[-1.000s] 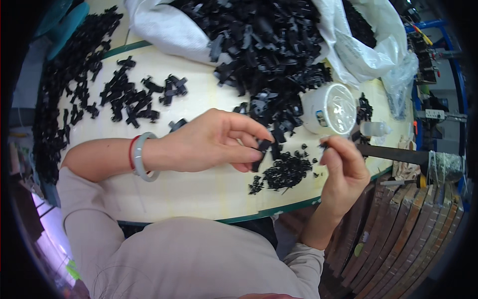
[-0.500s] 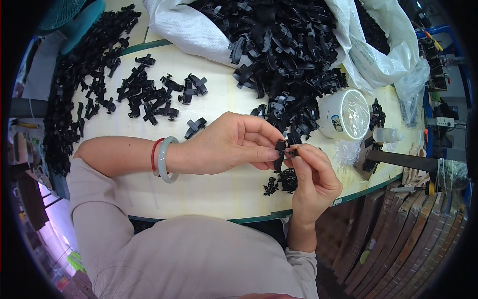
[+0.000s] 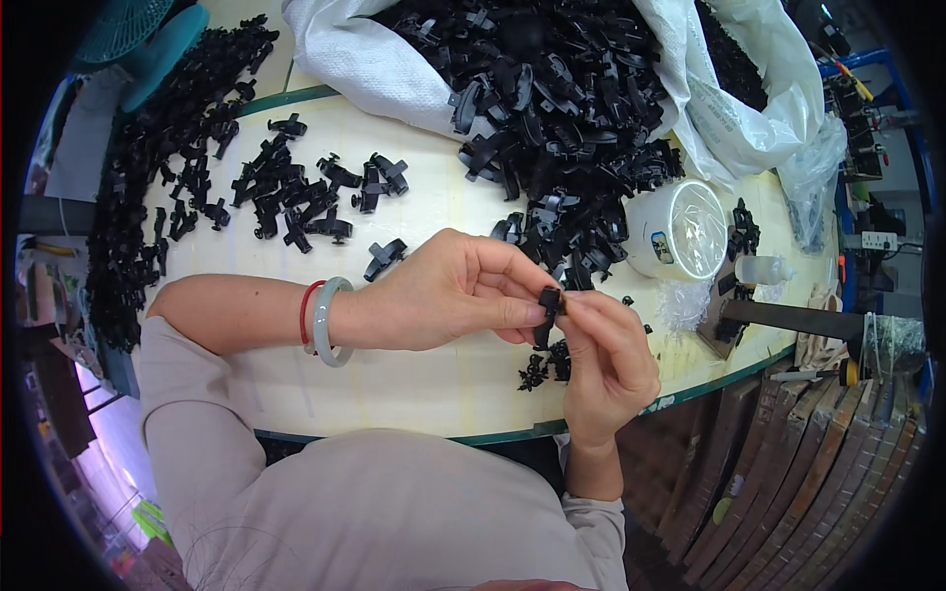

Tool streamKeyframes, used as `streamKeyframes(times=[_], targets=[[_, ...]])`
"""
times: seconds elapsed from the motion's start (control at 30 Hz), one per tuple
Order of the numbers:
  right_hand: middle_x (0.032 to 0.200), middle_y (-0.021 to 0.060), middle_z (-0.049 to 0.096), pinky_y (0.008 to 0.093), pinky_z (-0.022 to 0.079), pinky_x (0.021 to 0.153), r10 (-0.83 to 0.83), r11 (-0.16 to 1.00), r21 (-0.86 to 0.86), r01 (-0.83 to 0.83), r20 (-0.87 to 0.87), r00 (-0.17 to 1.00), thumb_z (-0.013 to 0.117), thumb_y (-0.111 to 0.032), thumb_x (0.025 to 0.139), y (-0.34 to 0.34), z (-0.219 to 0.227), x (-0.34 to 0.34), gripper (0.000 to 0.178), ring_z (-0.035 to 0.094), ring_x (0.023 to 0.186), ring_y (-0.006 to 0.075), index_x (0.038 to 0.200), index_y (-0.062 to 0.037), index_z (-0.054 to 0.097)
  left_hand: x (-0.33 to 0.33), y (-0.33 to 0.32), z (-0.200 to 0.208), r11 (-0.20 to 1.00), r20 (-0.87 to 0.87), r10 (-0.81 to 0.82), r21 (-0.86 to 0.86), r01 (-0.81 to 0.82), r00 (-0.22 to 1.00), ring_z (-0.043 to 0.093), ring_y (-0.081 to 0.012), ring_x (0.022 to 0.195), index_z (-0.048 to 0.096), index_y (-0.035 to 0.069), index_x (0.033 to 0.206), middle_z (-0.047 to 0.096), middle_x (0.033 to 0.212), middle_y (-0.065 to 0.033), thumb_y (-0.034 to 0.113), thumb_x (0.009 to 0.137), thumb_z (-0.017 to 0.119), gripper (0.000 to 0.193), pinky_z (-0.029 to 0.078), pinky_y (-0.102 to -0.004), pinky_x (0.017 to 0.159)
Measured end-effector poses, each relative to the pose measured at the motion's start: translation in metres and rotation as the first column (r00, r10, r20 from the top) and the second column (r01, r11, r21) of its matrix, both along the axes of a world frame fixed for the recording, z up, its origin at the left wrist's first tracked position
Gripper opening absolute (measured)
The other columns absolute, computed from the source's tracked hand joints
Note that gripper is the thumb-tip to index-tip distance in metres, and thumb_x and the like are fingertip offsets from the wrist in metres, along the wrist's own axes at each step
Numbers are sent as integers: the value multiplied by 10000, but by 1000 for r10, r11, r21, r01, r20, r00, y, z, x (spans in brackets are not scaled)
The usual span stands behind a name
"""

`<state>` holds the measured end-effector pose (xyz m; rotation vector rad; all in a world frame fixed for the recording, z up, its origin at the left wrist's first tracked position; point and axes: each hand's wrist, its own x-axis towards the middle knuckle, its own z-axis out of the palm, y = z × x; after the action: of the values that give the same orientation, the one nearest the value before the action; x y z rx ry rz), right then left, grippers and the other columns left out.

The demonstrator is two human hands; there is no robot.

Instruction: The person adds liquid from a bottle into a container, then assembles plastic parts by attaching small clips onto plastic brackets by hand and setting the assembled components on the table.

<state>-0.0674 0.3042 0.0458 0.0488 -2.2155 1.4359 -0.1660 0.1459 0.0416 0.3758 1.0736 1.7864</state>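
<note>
Between the thumb and fingers of my left hand (image 3: 453,300) is a black plastic clip-like part (image 3: 546,317), held upright with its curved end down. My right hand (image 3: 611,364) is closed in a pinch at the part's right side, pressing a small black plastic piece (image 3: 562,304) against it; the fingertips hide most of this piece. Under both hands lies a small heap of tiny black pieces (image 3: 533,373), partly covered by my right hand. One loose black part (image 3: 385,259) rests on the table just beyond my left wrist.
A large heap of black parts (image 3: 552,89) spills from a white woven sack (image 3: 345,54). More parts (image 3: 296,192) lie at the left. On the right are a white tub (image 3: 645,236), a small bottle (image 3: 766,270) and a hammer-like tool (image 3: 788,313). The table (image 3: 394,399) has a green edge.
My right hand has moved slightly left, bringing the small black piece from beside the larger part up against it. My left hand keeps its hold nearly in place.
</note>
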Motion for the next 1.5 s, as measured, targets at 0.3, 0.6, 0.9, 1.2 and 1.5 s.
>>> streamKeyframes(times=[0.3, 0.6, 0.9, 1.2, 1.5], targets=[[906, 133, 642, 259, 501, 676, -16, 998, 57, 18, -39, 999, 666, 114, 722, -1, -6, -2, 224, 618, 793, 205, 914, 0, 659, 3, -4, 4, 995, -64, 1, -101, -8, 998, 660, -168, 824, 583, -48, 1114, 658, 968, -130, 54, 866, 605, 269, 544, -254, 729], [1076, 145, 584, 218, 507, 622, 30, 995, -102, -23, 69, 997, 496, 30, 887, 4, -8, 10, 204, 607, 742, 139, 1070, 50, 583, 20, -64, 7, 840, -512, 144, -389, -378, 847, 658, -117, 773, 594, -34, 1097, 640, 894, -80, 69, 845, 631, 275, 541, -229, 668], [915, 166, 618, 223, 531, 569, 136, 991, -12, -135, 60, 989, 565, 97, 813, -2, -8, 6, 144, 632, 637, 161, 937, 68, 634, 9, -75, -2, 673, -945, -238, 7, -740, -226, 526, -244, 1018, 591, 44, 1063, 552, 1101, -114, 228, 717, 720, 412, 434, -365, 834], [941, 138, 623, 216, 513, 569, 87, 978, 191, -80, -29, 996, 562, 54, 850, -4, -17, 4, 116, 602, 639, 125, 942, 58, 632, -32, -97, -28, 676, -803, -464, -46, -735, -376, 462, -268, 1147, 559, 47, 1063, 524, 1173, -127, 277, 810, 620, 348, 288, -472, 1021], [892, 138, 636, 235, 510, 509, 67, 940, 340, -13, -147, 987, 605, 62, 812, 5, -19, -1, 115, 609, 587, 150, 918, 46, 645, -60, -185, -31, 500, -740, -600, -50, -864, -304, 437, -233, 1201, 557, 82, 1140, 521, 1217, -93, 286, 880, 543, 330, 256, -457, 1068]])
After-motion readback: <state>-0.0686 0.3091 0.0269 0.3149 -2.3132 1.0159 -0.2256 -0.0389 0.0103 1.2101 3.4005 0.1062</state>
